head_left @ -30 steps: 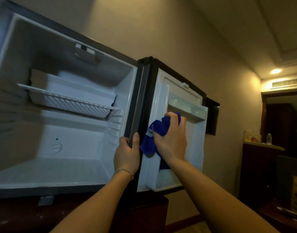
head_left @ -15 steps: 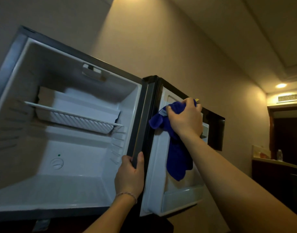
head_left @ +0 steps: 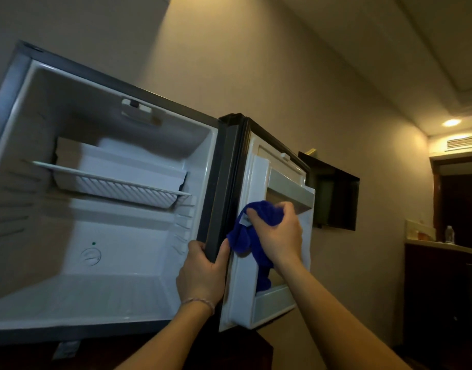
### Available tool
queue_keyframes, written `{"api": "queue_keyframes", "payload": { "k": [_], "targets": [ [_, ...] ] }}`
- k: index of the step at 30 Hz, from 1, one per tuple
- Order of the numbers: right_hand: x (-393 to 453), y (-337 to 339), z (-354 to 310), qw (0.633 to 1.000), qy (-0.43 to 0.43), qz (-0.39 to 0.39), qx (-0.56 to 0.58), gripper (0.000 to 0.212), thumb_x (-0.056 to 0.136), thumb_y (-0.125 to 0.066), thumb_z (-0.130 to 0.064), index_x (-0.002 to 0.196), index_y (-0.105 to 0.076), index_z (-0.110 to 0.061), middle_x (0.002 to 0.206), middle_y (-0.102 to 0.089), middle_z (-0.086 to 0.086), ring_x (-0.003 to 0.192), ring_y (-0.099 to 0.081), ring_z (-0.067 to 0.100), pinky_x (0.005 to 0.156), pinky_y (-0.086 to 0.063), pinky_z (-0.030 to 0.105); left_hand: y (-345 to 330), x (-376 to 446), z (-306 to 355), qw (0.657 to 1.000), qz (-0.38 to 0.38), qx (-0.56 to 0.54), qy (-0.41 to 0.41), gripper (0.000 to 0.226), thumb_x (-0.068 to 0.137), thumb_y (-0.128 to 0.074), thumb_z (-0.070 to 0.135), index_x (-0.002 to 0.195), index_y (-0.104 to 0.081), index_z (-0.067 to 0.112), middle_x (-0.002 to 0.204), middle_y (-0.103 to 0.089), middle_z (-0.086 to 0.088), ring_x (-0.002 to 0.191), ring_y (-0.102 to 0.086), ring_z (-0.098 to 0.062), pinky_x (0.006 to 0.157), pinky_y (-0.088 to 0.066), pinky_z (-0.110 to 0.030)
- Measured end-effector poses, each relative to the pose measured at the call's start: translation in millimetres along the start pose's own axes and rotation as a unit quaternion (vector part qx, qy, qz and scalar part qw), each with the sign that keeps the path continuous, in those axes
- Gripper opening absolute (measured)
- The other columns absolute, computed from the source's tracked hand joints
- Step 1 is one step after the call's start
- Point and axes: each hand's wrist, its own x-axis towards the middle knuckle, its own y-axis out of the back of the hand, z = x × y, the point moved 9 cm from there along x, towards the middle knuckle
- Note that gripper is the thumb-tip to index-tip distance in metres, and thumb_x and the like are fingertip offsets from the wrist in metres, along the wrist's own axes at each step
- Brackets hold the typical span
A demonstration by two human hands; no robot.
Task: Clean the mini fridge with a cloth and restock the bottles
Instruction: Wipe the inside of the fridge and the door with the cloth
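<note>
- Grip, right hand (head_left: pixel 279 236): fingers curled round a bunched blue cloth (head_left: pixel 252 233), pressing it against the inner face of the fridge door (head_left: pixel 259 166), just under the upper door shelf (head_left: pixel 291 188); a tail of cloth hangs down toward the lower door shelf (head_left: pixel 272 300).
- Grip, left hand (head_left: pixel 203 273): fingers and thumb wrapped round the hinge-side edge of the door, about mid-height, steadying it.
- Change: half a second ago the cloth is up at the door's top corner; now it sits lower, mid-panel. A second ago it was also at mid-panel. Left hand has not shifted on the edge.
- Reading: an up-and-down wiping stroke on the door liner. Judged: cleaning stage is under way and restocking has not begun.
- Fridge cabinet (head_left: pixel 21 108) stands open; wire shelf (head_left: pixel 112 182) inside carries nothing, and no bottles show in cabinet or door.
- One small bottle (head_left: pixel 449 234) stands on the far table (head_left: pixel 440 245) at right, well apart from the fridge.
- Writing: white tag on the cloth, dial on the rear wall, bottle label are all too small or blurred to read. No brand legible.
</note>
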Motion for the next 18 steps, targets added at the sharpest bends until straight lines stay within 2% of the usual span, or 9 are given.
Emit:
{"api": "queue_keyframes", "payload": {
  "k": [3, 7, 9, 11, 14, 16, 18],
  "targets": [
    [-6.9, -0.2, -0.7, 0.999, 0.007, -0.026, 0.025, 0.041, 0.080, -0.080, -0.043, 0.104, -0.049, -0.033, 0.106, -0.059, -0.007, 0.095, -0.061, 0.011, 0.079, -0.056, 0.034, -0.7, -3.7, 0.0, 1.000, -0.004, -0.010, 0.010, 0.070, 0.082, -0.050, 0.074, 0.124, -0.045, 0.019, 0.105, -0.063, -0.006, 0.094, -0.060, -0.027, 0.073, -0.043, -0.036],
    [-12.8, 3.5, -5.2, 0.997, 0.020, -0.045, 0.055, 0.035, 0.081, -0.081, -0.033, 0.095, -0.048, -0.036, 0.097, -0.060, -0.014, 0.089, -0.060, 0.005, 0.077, -0.054, 0.028, -1.0, -3.3, -1.8, 0.999, 0.000, -0.032, 0.005, 0.063, 0.087, -0.057, 0.062, 0.129, -0.048, 0.017, 0.116, -0.064, -0.009, 0.103, -0.060, -0.030, 0.078, -0.046, -0.036],
    [-14.9, 4.8, -5.0, 0.996, 0.040, -0.052, 0.056, 0.036, 0.080, -0.082, -0.032, 0.098, -0.050, -0.036, 0.101, -0.060, -0.014, 0.093, -0.059, 0.003, 0.078, -0.053, 0.026, -0.1, -2.2, -0.9, 0.999, 0.002, -0.047, -0.009, 0.058, 0.089, -0.058, 0.055, 0.130, -0.051, 0.014, 0.117, -0.065, -0.011, 0.104, -0.061, -0.030, 0.081, -0.048, -0.037],
    [-16.2, 7.0, -7.5, 0.994, 0.071, -0.068, 0.053, 0.038, 0.080, -0.082, -0.031, 0.101, -0.051, -0.035, 0.104, -0.060, -0.012, 0.094, -0.058, 0.000, 0.076, -0.049, 0.017, 1.1, -1.3, 1.2, 0.998, 0.000, -0.057, -0.024, 0.053, 0.092, -0.059, 0.049, 0.130, -0.054, 0.012, 0.115, -0.066, -0.013, 0.102, -0.061, -0.029, 0.081, -0.048, -0.036],
    [-15.1, 18.9, -21.1, 0.984, 0.154, -0.085, 0.031, 0.036, 0.082, -0.081, -0.027, 0.104, -0.053, -0.033, 0.108, -0.057, -0.009, 0.094, -0.057, -0.003, 0.074, -0.048, 0.011, 1.6, -2.0, 3.3, 0.995, -0.017, -0.084, -0.042, 0.064, 0.089, -0.051, 0.058, 0.130, -0.055, 0.009, 0.114, -0.065, -0.014, 0.104, -0.061, -0.028, 0.083, -0.049, -0.036],
    [-10.1, 36.6, -29.5, 0.977, 0.203, -0.067, -0.005, 0.039, 0.084, -0.078, -0.024, 0.112, -0.052, -0.031, 0.117, -0.050, -0.010, 0.094, -0.054, -0.005, 0.074, -0.047, 0.009, 1.1, -2.8, 3.3, 0.994, -0.025, -0.093, -0.043, 0.068, 0.088, -0.045, 0.063, 0.129, -0.055, 0.011, 0.115, -0.065, -0.010, 0.106, -0.061, -0.025, 0.088, -0.050, -0.039],
    [2.0, 57.6, -26.3, 0.977, 0.206, -0.029, -0.046, 0.045, 0.086, -0.075, -0.023, 0.122, -0.049, -0.029, 0.125, -0.041, -0.010, 0.093, -0.051, -0.002, 0.071, -0.042, 0.008, -0.9, -3.5, 4.1, 0.994, -0.035, -0.099, -0.038, 0.058, 0.093, -0.044, 0.060, 0.123, -0.057, 0.013, 0.110, -0.066, -0.005, 0.102, -0.062, -0.020, 0.083, -0.051, -0.033]
  ]
}}
